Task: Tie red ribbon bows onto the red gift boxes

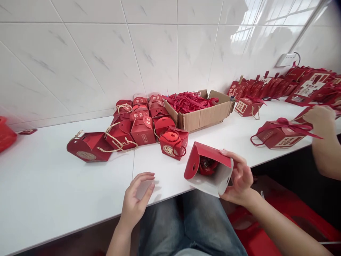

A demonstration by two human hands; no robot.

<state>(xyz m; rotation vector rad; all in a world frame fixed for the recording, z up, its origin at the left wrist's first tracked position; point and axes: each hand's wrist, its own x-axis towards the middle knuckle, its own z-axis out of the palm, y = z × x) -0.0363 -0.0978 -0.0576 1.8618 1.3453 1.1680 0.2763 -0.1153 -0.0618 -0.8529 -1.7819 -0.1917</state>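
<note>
My right hand (239, 179) grips an open red gift box (209, 169) with a white inside, tilted toward me at the table's front edge; something red lies inside it. My left hand (137, 199) hovers over the white table (53, 192) near the edge, fingers curled loosely and apart, holding nothing. Just beyond the held box stands a red box with a red cord handle (173, 142).
A cluster of red gift boxes (135, 121) with rope handles sits at the back. A cardboard box (205, 115) holds red ribbons. Another person's hand (321, 119) works at a ribboned red box (279, 133) on the right. More red boxes (287, 85) line the far right wall.
</note>
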